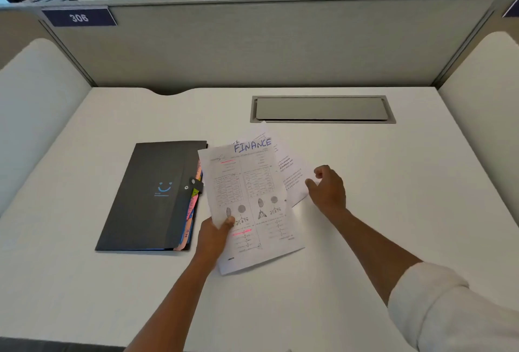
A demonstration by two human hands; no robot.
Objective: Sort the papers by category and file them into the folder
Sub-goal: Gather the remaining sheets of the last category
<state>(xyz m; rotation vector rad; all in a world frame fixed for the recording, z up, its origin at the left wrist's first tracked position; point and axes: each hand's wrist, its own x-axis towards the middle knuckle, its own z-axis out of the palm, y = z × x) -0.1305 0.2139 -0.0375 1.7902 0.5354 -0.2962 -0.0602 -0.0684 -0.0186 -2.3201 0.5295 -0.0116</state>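
Your left hand (214, 232) pinches the papers (247, 200); your right hand (327, 190), fingers loosely curled, touches their edge above the white desk (379, 183).

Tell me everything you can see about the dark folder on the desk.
The folder is a dark grey expanding file, matte like plastic, lying flat and closed on the white desk, left of the papers. A blue smiley logo marks its front. A strap with a snap fastens the flap at its right edge, where coloured tabbed dividers poke out. A held sheet overlaps that edge; neither hand touches the folder.
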